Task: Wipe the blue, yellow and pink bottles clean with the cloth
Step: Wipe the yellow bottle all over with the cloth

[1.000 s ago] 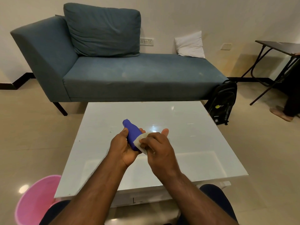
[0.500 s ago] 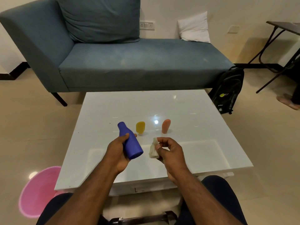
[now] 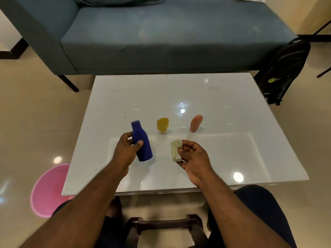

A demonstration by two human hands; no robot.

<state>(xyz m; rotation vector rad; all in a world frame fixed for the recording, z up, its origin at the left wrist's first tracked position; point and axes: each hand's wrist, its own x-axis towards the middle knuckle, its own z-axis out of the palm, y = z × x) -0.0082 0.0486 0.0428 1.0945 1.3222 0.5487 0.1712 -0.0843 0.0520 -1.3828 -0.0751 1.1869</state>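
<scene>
blue bottle [image 3: 141, 142] matte, capped, tilted slightly, gripped mid-body over the table; yellow bottle [image 3: 162, 124] and pink bottle [image 3: 196, 123] stand apart behind it; cloth [image 3: 175, 150] pale, crumpled, pinched right of the blue one

No text can be read anywhere; the yellow logo on the black backpack [image 3: 284, 68] is too blurred.

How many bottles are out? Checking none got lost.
3: the blue bottle gripped in the left hand, the yellow bottle and pink bottle standing on the table.
</scene>
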